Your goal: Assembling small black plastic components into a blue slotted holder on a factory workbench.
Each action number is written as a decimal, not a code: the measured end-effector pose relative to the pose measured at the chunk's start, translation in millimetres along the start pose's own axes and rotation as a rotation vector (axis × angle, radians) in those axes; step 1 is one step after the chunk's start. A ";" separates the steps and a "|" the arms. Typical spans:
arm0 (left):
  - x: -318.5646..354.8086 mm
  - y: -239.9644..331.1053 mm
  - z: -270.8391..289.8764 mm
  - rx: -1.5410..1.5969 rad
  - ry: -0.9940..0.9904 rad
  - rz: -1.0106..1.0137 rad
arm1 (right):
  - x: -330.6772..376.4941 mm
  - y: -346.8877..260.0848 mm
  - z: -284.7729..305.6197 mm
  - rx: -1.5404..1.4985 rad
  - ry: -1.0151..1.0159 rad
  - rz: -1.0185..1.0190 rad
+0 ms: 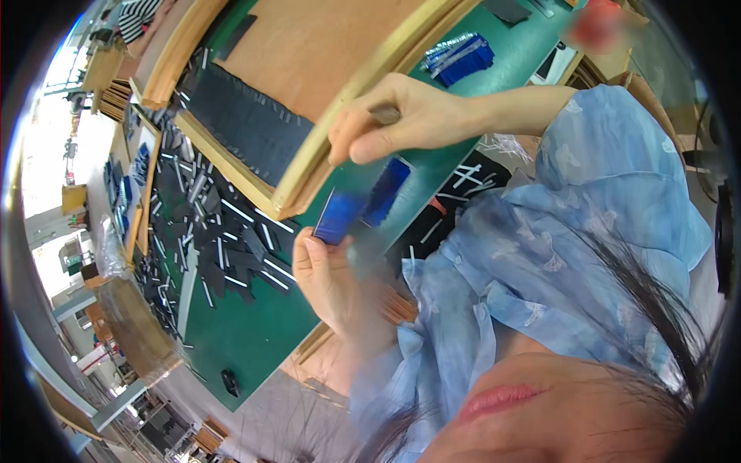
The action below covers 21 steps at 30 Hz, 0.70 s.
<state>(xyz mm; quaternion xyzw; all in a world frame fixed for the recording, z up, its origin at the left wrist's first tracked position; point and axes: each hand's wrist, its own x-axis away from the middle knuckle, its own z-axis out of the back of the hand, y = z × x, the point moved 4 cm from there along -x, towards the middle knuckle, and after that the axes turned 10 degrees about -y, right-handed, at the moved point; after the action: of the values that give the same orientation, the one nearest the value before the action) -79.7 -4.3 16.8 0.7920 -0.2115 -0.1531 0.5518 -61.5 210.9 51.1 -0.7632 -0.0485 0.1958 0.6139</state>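
Note:
My left hand (320, 278) pinches a small, shiny blue rectangular piece (337, 218) by its lower edge, thumb in front. A similar blue piece (386, 191) lies on the green table just right of it. Over the edge of a wooden frame (309, 174), my right hand (394, 119) is closed, thumb and fingers curled together. A dark patch shows within its curled fingers, and I cannot make out what it is. Inside the frame, black sheets (251, 123) with a ragged edge lie along a tan board (309, 46).
Many loose black and white strips (208, 224) are heaped on the green table (239, 332) at the left. A stack of blue pieces (461, 59) sits beyond my right hand. A small black object (230, 383) rests near the table's corner. Someone in a striped top (137, 19) is far left.

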 end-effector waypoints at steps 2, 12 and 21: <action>-10.4 4.0 -16.1 0.354 -0.223 0.181 | -9.4 -11.5 -4.2 0.371 -0.129 0.149; -30.7 -8.7 -35.3 0.067 -0.088 0.079 | -169.8 -25.1 153.6 1.286 -0.065 -0.055; -21.5 1.0 0.8 -0.335 0.242 -0.047 | -250.9 28.7 205.4 1.441 -0.119 0.014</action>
<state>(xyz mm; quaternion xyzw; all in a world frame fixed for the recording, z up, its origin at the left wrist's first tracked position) -98.8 5.6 17.6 0.7065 -0.0965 -0.1027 0.6935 -370.4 313.7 48.9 -0.1569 0.0641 0.2242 0.9597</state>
